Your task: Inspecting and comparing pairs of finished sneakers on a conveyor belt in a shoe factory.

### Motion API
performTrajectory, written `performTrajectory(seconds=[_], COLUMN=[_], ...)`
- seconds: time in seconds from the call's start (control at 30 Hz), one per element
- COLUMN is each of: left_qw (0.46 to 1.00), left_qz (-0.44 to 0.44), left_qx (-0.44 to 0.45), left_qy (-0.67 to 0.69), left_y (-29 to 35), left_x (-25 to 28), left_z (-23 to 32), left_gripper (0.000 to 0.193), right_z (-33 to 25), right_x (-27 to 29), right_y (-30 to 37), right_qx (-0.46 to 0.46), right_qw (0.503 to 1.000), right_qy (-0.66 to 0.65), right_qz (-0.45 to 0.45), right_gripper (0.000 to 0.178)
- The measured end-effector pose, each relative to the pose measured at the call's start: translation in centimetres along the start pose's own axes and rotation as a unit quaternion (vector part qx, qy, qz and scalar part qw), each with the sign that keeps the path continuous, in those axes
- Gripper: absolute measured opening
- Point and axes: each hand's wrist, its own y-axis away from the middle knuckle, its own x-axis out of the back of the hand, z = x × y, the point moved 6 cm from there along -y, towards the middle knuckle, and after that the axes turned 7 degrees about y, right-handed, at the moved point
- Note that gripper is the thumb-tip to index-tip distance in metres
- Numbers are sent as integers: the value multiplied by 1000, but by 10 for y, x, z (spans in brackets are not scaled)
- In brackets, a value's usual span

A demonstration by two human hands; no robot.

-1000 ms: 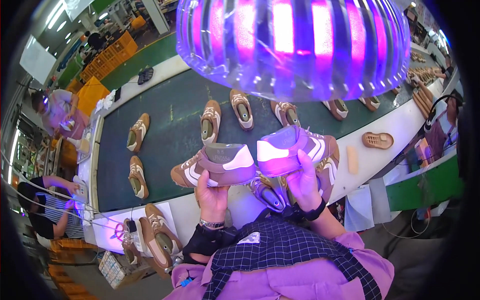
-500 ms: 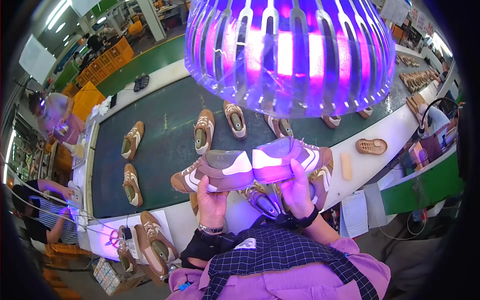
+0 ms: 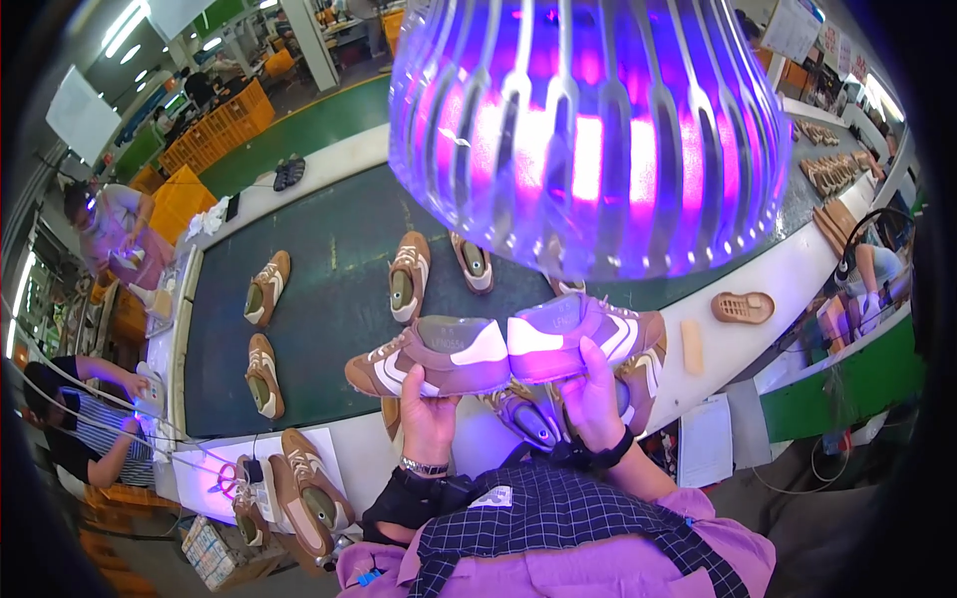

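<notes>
Two brown and white sneakers are held up heel to heel over the near edge of the conveyor belt. My left hand point(image 3: 429, 424) grips the left sneaker point(image 3: 429, 351) by its sole, thumb on the near side, with the toe pointing left. In my right hand point(image 3: 595, 404) is the right sneaker point(image 3: 588, 334), toe pointing right. Purple light falls on its heel. The white heel patches meet or nearly meet. Behind and below my hands lie more sneakers point(image 3: 523, 419), partly hidden.
A large glowing purple lamp point(image 3: 588, 159) hangs close above the sneakers. Several sneakers point(image 3: 409, 279) rest on the dark green belt point(image 3: 329, 349). On the white ledge are a brown sole point(image 3: 743, 307), a tan strip point(image 3: 692, 347), and red scissors point(image 3: 227, 480) at left. Two co-workers point(image 3: 110, 229) are at left.
The view has shifted slightly, so the lamp and belt sit lower in the picture. Both hands keep their hold, and the sneakers stay heel to heel at nearly the same angle.
</notes>
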Motion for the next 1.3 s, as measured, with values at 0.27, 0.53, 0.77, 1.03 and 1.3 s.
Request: performTrajectory(seconds=[0.27,0.53,0.77,1.03,1.3], left_qw=[998,996,999,991,735], left_qz=[-24,-18,25,-120,260], left_qx=[-25,-28,-21,-1,-171], left_qy=[-60,-85,-31,59,-602], left_y=[3,9,13,-61,-131], left_x=[7,16,36,91,273], left_z=[9,18,30,125,239], left_gripper=[48,50,47,50,98], right_z=[-5,-6,16,63,138], right_x=[2,-5,-16,-44,-45], right_y=[1,7,6,-4,-23], right_qx=[44,56,-22,-155,-375], right_qw=[997,994,995,982,912], right_qy=[54,91,84,50,46], right_qz=[-18,-16,-49,-97,-159], right_gripper=[37,38,40,63,57])
